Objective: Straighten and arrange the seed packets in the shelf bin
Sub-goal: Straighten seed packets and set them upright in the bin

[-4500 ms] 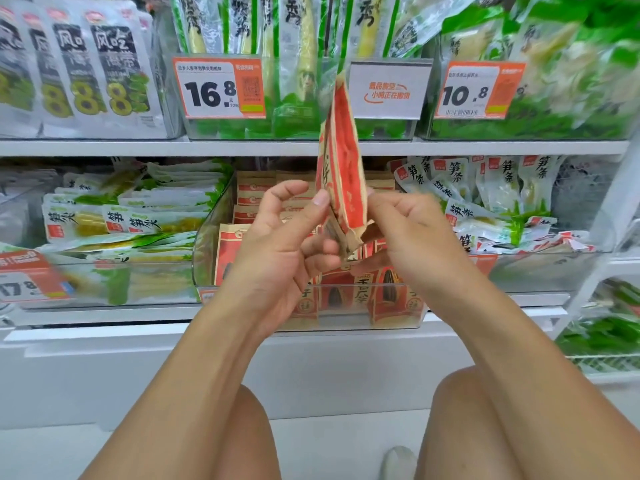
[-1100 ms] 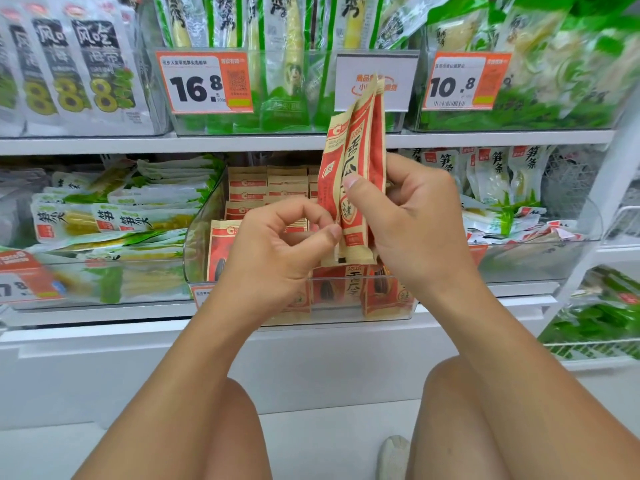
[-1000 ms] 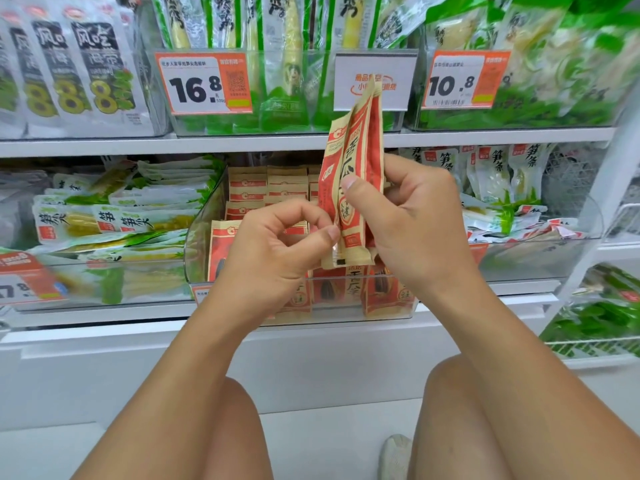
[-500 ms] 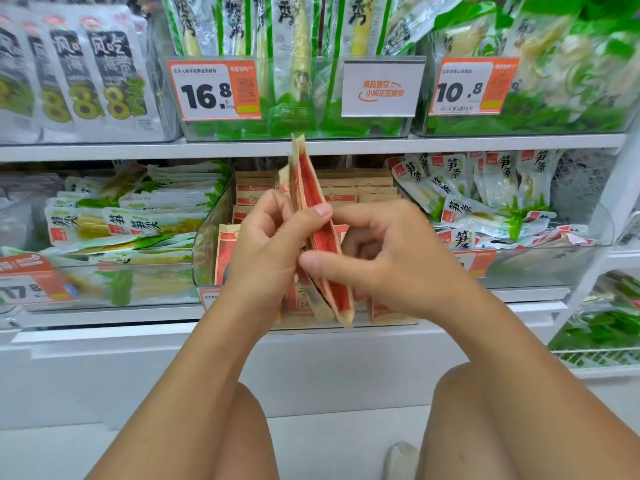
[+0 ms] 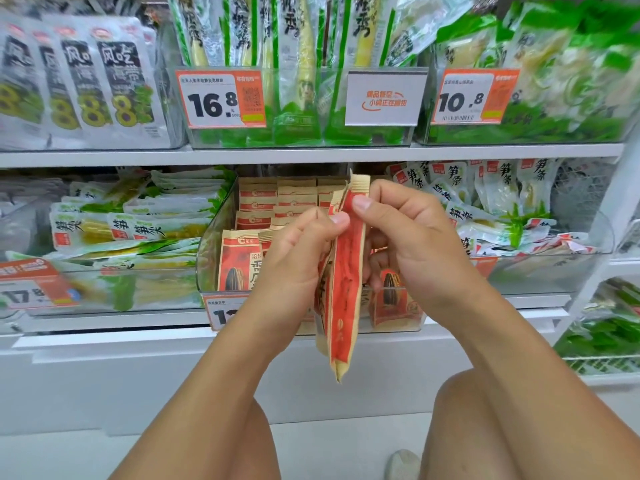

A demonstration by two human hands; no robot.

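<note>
A small stack of red-and-tan seed packets [image 5: 344, 289] stands edge-on in front of the clear shelf bin [image 5: 207, 258]. My left hand [image 5: 294, 261] pinches the stack from the left near its upper part. My right hand [image 5: 412, 244] grips it from the right, thumb on the top edge. The stack's lower end hangs below the bin's front lip. Inside the bin more seed packets [image 5: 239, 261] stand upright at the front left, with rows of packet tops [image 5: 277, 199] behind. The bin's middle is hidden by my hands.
A bin of green-and-white bamboo packs [image 5: 138, 230] sits left of the seed bin, another bin of bamboo strip packs [image 5: 502, 209] to its right. The upper shelf [image 5: 311, 154] carries price tags and tall packs. My knees are below, a shoe [image 5: 401, 464] on the floor.
The held stack has dropped from in front of the upper shelf tags to bin height and turned edge-on. My right hand shifted from its lower part to its top edge.
</note>
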